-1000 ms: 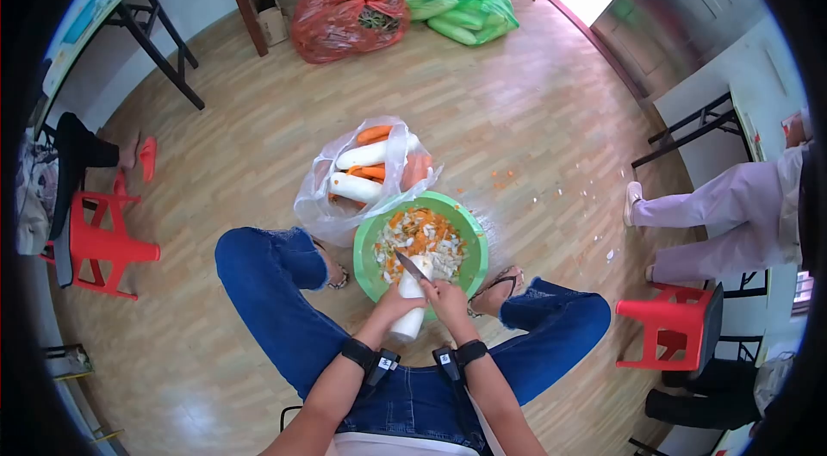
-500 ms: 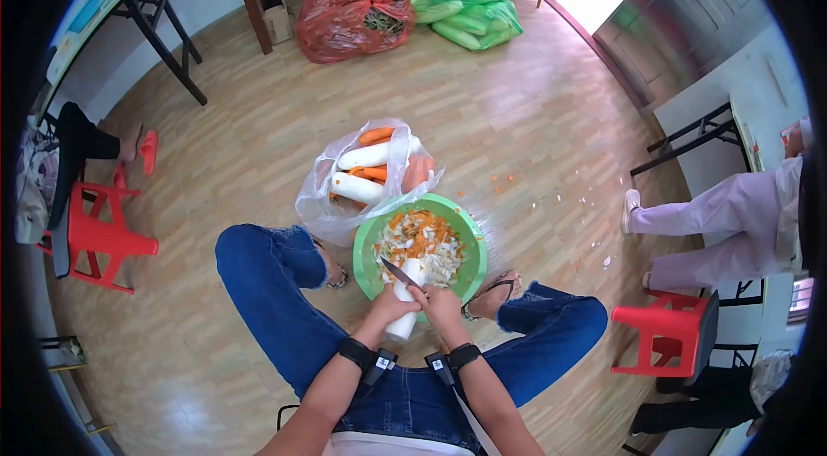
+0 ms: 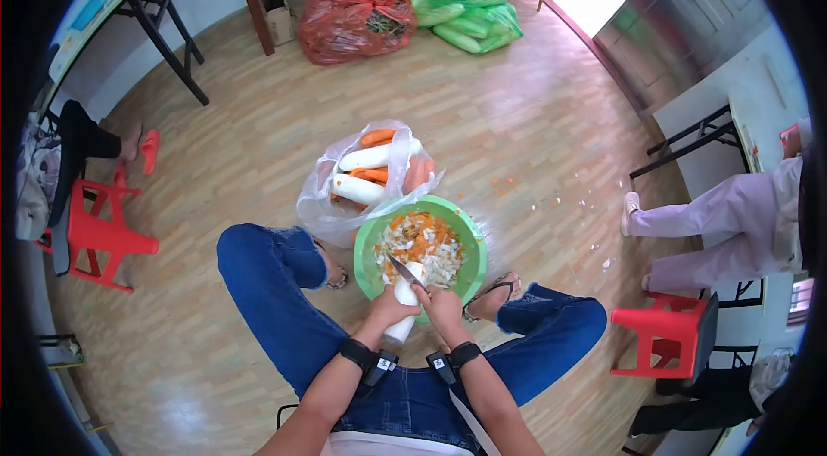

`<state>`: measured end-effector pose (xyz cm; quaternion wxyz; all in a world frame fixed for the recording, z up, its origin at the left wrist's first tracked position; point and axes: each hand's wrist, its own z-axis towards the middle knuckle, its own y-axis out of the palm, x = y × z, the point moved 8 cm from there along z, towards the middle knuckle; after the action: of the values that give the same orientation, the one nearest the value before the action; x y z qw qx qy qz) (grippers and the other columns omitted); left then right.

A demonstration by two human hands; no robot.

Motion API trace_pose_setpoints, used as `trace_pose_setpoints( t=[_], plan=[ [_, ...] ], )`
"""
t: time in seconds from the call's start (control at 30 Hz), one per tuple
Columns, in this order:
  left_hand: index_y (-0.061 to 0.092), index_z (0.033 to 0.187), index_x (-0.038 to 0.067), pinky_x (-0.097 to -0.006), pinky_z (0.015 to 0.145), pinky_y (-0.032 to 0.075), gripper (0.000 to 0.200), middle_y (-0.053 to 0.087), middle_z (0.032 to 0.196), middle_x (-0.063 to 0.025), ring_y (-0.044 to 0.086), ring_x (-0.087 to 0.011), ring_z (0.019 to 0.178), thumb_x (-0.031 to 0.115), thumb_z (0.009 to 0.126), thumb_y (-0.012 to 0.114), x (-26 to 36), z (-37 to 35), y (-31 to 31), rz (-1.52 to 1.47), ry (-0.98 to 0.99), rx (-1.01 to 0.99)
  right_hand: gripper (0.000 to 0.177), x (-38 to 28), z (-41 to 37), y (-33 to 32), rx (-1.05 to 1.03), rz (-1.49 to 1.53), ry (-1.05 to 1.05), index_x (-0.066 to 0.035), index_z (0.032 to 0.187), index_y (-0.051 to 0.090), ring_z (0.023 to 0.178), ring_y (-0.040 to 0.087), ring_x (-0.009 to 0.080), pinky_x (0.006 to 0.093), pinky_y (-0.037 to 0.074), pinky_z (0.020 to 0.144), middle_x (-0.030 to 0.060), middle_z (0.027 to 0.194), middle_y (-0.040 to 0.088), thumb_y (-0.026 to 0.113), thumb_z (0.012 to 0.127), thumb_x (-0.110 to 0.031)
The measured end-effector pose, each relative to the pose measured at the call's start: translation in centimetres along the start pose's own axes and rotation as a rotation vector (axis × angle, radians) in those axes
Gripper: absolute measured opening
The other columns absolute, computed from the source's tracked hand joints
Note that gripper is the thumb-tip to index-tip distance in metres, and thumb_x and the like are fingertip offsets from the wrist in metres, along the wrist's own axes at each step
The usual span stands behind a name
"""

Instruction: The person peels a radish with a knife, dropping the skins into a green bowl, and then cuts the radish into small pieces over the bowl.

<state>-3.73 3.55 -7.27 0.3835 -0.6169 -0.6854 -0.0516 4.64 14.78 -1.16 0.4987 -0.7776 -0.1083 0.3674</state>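
My left hand (image 3: 389, 308) is wrapped round a peeled white radish (image 3: 401, 328), which slants over the near edge of a green basin (image 3: 479, 260). In my right hand (image 3: 442, 304) is a knife (image 3: 402, 268), its blade pointing up and left across the radish's upper end. Chopped orange and white pieces (image 3: 424, 239) lie in the basin below. Just behind the basin, a clear plastic bag (image 3: 320, 198) stands open with white radishes (image 3: 357, 190) and carrots (image 3: 377, 137) inside.
Orange and white scraps (image 3: 498, 181) are scattered on the floor right of the basin. Red bags (image 3: 353, 25) and green bags (image 3: 469, 17) lie at the back. Red stools (image 3: 108, 230) stand at both sides. A person in light purple trousers (image 3: 698, 219) is at the right.
The knife blade has shifted slightly to the right and up along the radish. Both hands keep their hold, and the radish's upper end has moved a little.
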Motion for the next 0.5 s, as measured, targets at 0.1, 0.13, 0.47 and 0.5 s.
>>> trace_pose_setpoints(
  t=[0.1,0.13,0.47,0.5],
  plan=[
    [0.043,0.109,-0.005,-0.0338,0.073,0.048,0.085,0.06,0.094,-0.0193,0.061,-0.0285,0.085,0.046,0.047,0.071,0.1,-0.2,0.3,0.056,-0.01,-0.03,0.051,0.0,-0.2,0.0,-0.016,-0.004,0.002,-0.007,0.067,0.064,0.051,0.057,0.0311,0.04,0.044,0.049,0.0154,0.053,0.056,0.049,0.079,-0.054],
    [0.043,0.109,-0.005,-0.0338,0.073,0.048,0.085,0.06,0.094,-0.0193,0.061,-0.0285,0.085,0.046,0.047,0.071,0.2,-0.2,0.4,0.055,-0.007,-0.034,0.051,0.1,-0.3,-0.2,-0.02,-0.009,-0.008,-0.008,0.067,0.064,0.051,0.057,0.0309,0.0398,0.044,0.048,0.0151,0.052,0.056,0.048,0.079,-0.055],
    [0.045,0.107,-0.005,-0.0347,0.073,0.048,0.085,0.06,0.095,-0.0191,0.061,-0.0287,0.084,0.048,0.046,0.071,0.5,-0.1,0.4,0.033,0.017,-0.045,0.052,0.1,-0.1,-0.2,-0.017,0.029,0.033,-0.009,0.067,0.063,0.052,0.058,0.0313,0.0407,0.045,0.048,0.0152,0.055,0.057,0.047,0.078,-0.056],
    [0.045,0.107,-0.005,-0.0351,0.073,0.048,0.085,0.06,0.095,-0.0191,0.061,-0.0289,0.084,0.048,0.046,0.071,0.8,-0.4,0.4,0.057,0.009,-0.066,0.052,0.7,0.3,-0.2,-0.017,-0.003,0.059,-0.009,0.067,0.063,0.052,0.058,0.0315,0.0409,0.045,0.049,0.0155,0.056,0.057,0.047,0.079,-0.056]
  ],
)
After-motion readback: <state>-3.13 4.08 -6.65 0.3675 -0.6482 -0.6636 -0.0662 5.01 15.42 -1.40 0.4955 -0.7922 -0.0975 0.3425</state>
